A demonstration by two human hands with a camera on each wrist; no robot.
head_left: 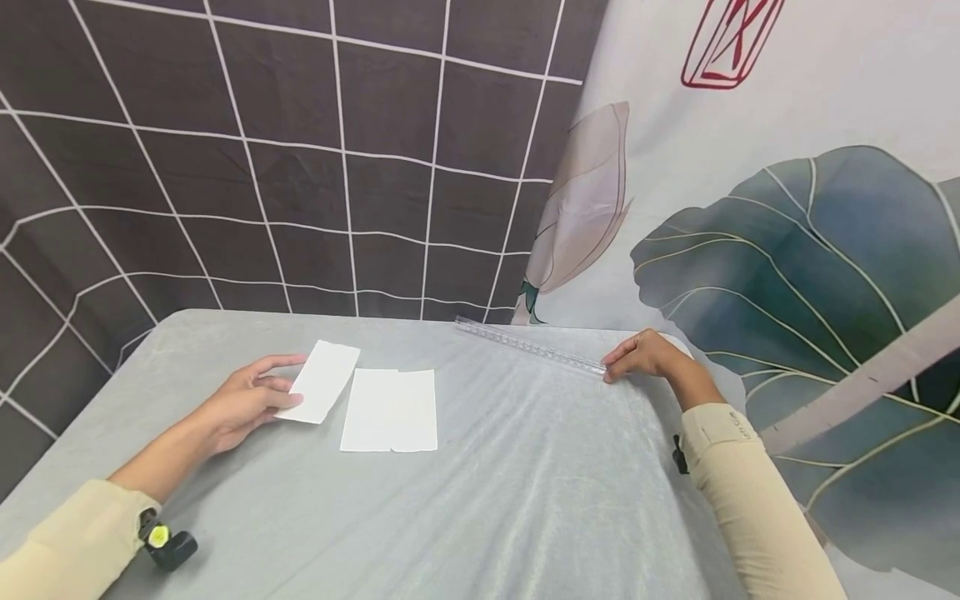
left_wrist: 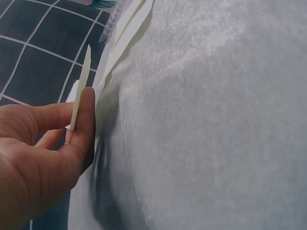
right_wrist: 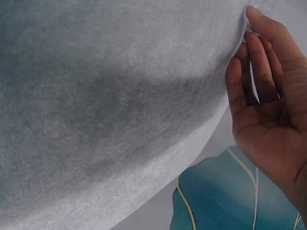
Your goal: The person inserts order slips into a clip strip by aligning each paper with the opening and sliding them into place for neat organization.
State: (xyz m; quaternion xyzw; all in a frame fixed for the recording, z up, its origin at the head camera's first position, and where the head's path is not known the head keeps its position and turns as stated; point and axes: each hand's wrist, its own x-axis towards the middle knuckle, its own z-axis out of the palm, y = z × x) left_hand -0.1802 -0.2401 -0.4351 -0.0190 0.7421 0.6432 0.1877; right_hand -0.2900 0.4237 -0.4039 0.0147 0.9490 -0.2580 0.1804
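My left hand (head_left: 243,402) pinches a white piece of paper (head_left: 324,382) between thumb and fingers, tilted over the cloth; the left wrist view shows this paper (left_wrist: 81,91) edge-on. Just right of it, two white paper pieces (head_left: 388,412) lie side by side on the cloth, their edges meeting in a slightly stepped seam. At the far right side, my right hand (head_left: 641,357) pinches one end of a clear plastic ruler (head_left: 532,346) between thumb and fingertips. The ruler slants away to the left, its other end at the back edge of the table.
A pale grey cloth (head_left: 480,517) with soft wrinkles covers the table. Behind it hangs a dark curtain with a white grid (head_left: 285,175). To the right is a white fabric backdrop with a large blue-green leaf print (head_left: 795,250). Small dark devices are strapped at both wrists.
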